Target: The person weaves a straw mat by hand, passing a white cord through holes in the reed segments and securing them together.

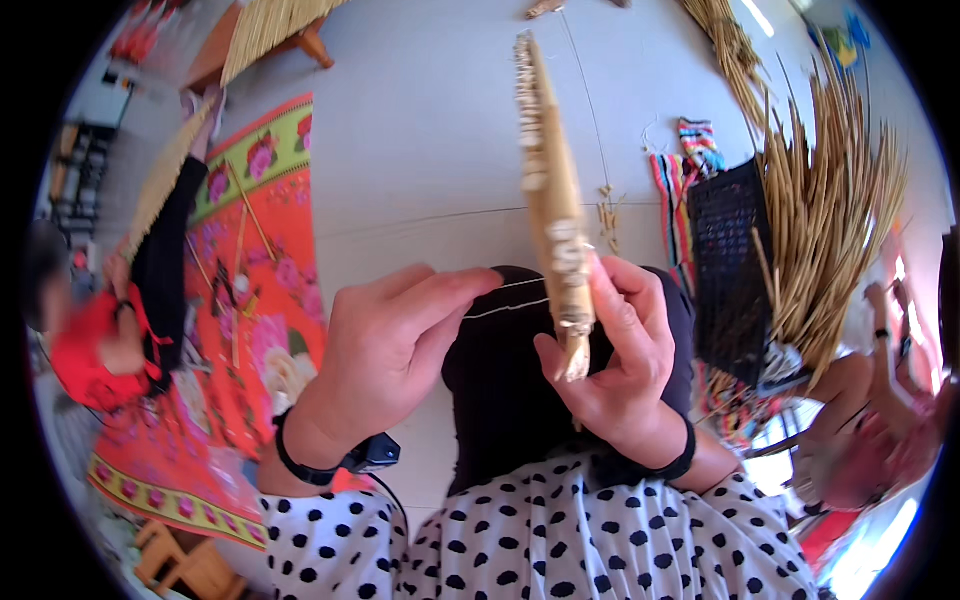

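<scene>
Two jobs mid-frame: my right grip (pixel 632 352) clasps the straw piece (pixel 555 200) edge-on, my left grip (pixel 385 345) pinches white thread (pixel 524 283) (presumably controlling slack).

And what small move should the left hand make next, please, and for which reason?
Probably the left hand should gently draw the white thread tighter: of the two strands seen between it and the long straw piece, the lower one bends instead of lying straight. The right hand grips that piece, so it could likely steady it.
</scene>
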A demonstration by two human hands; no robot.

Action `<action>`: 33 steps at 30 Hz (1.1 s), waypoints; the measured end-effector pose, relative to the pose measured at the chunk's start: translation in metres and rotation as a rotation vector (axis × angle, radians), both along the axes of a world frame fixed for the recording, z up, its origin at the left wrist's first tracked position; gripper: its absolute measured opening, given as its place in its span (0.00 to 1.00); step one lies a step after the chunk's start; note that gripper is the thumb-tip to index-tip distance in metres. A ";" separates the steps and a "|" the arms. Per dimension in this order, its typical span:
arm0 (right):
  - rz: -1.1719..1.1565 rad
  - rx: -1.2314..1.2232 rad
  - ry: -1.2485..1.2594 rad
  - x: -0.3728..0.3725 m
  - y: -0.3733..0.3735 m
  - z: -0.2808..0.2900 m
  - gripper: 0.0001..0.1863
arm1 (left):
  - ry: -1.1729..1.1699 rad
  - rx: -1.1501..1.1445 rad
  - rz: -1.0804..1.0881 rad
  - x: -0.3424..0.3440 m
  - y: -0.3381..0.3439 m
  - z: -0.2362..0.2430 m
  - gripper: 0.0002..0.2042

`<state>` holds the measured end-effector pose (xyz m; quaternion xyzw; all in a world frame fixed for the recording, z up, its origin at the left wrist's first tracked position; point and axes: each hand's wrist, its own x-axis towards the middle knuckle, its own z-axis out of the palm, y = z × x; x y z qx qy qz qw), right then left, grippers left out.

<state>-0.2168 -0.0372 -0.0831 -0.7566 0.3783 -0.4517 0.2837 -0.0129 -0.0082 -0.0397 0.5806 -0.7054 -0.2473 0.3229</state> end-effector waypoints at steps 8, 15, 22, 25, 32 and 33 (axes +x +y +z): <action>0.000 0.033 0.210 -0.022 0.008 -0.014 0.33 | 0.127 -0.105 -0.068 0.000 0.006 -0.030 0.10; -0.114 0.273 0.130 -0.026 0.016 -0.014 0.29 | 0.046 -0.228 -0.118 0.009 -0.004 -0.036 0.10; -0.038 0.173 0.242 -0.039 0.014 -0.018 0.31 | 0.043 -0.289 -0.130 0.008 -0.010 -0.042 0.14; -0.022 0.219 0.260 -0.043 0.015 -0.016 0.30 | 0.042 -0.299 -0.130 0.010 -0.010 -0.041 0.14; -0.028 0.344 0.095 -0.036 0.022 -0.016 0.28 | 0.075 -0.301 -0.154 0.013 -0.006 -0.042 0.14; -0.027 0.318 0.131 -0.037 0.021 -0.016 0.27 | 0.072 -0.311 -0.147 0.013 -0.006 -0.043 0.14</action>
